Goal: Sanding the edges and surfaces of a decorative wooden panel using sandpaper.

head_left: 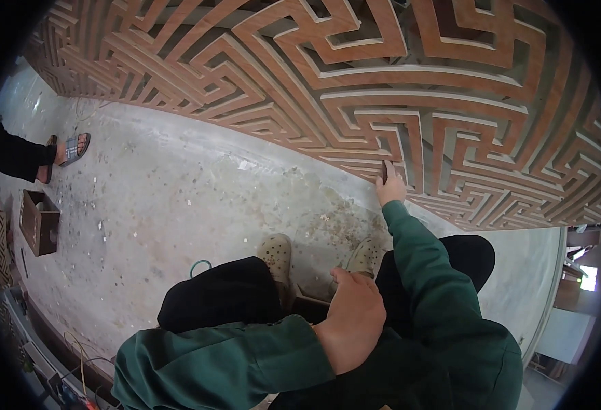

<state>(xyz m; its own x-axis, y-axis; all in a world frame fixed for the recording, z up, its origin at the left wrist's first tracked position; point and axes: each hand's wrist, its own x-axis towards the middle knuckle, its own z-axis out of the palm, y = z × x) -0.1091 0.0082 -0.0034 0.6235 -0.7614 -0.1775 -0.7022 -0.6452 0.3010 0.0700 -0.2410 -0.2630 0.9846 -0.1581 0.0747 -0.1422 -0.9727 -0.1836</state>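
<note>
Lattice panel (369, 52) bars way ahead; room over floor (157, 178) leftward; depth behind unclear.

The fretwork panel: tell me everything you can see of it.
The fretwork panel is a broad sheet cut into a maze of right-angled bars and open slots. Its faces are reddish-brown, its cut edges pale, so it looks like wood. It appears to stand on edge before the person, across the upper view, its lower edge near the grey floor. The right hand, a small dark piece between its fingers, is at the lower part; exact contact is unclear.
</note>
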